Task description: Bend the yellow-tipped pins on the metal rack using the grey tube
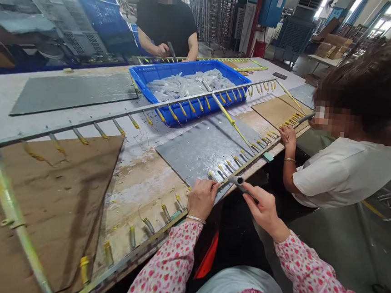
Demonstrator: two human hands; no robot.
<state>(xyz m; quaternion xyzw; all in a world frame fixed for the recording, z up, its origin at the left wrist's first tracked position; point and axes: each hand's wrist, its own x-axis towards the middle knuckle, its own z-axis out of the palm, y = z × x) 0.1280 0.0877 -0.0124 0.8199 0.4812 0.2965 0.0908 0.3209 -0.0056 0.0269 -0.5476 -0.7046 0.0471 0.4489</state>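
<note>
A long metal frame (172, 102) lies over the table, its rails lined with several small grey-and-yellow pieces with thin wire hooks. On its near rail rests my left hand (202, 199), fingers curled and closed over the rail beside one of these pieces; the fingertips are partly hidden. My right hand (261, 209) is closed around the handle of a grey tool (236, 181) with a round hollow end. That end is close to the near rail, just right of my left hand; I cannot tell whether they touch.
A blue crate (184, 113) full of clear plastic-like pieces stands mid-table. A grey sheet (202, 142) and brown cardboard (50, 197) lie under the frame. One co-worker (354, 165) works at the right on the same rail; another (167, 25) stands across the table.
</note>
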